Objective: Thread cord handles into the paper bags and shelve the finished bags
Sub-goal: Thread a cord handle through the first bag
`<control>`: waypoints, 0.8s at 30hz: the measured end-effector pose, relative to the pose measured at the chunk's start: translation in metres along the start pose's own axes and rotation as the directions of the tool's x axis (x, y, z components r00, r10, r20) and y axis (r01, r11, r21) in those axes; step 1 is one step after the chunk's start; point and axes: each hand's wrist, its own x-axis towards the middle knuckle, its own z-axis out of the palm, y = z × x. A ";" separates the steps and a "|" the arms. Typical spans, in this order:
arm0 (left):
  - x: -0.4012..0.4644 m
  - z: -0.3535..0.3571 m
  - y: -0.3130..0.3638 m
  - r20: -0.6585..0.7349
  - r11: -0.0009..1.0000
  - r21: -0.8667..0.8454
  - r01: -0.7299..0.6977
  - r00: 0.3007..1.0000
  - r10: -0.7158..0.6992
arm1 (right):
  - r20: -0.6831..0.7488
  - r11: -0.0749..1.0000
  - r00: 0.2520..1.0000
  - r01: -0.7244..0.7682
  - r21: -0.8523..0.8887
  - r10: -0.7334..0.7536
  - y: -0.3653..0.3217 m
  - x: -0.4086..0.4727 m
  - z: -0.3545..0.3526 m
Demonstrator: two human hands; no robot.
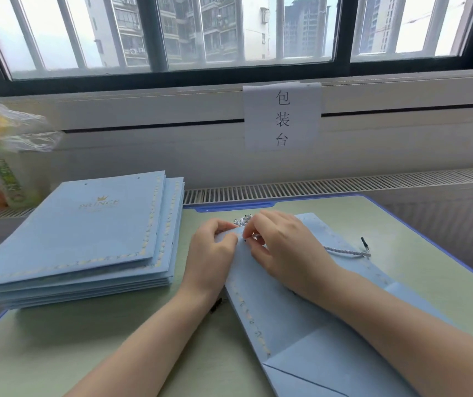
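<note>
A flat light-blue paper bag [281, 319] lies on the green table [92, 348], its top edge pointing away from me. My left hand [212, 253] pinches the bag's top left corner. Beside it, my right hand [284, 247] pinches a silver-white twisted cord [344, 251] at a small hole near the bag's top edge. A bunch of the cord shows above my fingers. The cord's other end, with a black tip, trails to the right over the bag. Another black cord tip pokes out under my left wrist.
A stack of several flat blue bags [86, 239] sits on the table's left side. A yellow-green snack packet in clear plastic [3, 167] stands behind it. A paper sign [282, 116] hangs on the wall under the window. A radiator grille runs behind the table.
</note>
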 end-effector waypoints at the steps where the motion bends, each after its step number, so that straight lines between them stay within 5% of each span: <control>1: 0.002 -0.001 0.000 0.008 0.995 -0.081 0.055 0.998 -0.055 | 0.004 1.000 1.000 0.007 0.009 -0.007 -0.001 0.000 0.000; 16: 0.003 -0.008 -0.001 0.030 0.978 -0.191 0.082 0.996 -0.078 | 0.039 0.950 0.999 -0.011 0.312 -0.001 0.002 -0.001 0.002; 24: 0.006 -0.010 -0.001 0.078 0.985 -0.168 0.037 0.997 -0.024 | 0.055 0.949 0.998 -0.017 0.315 -0.001 0.005 -0.002 0.002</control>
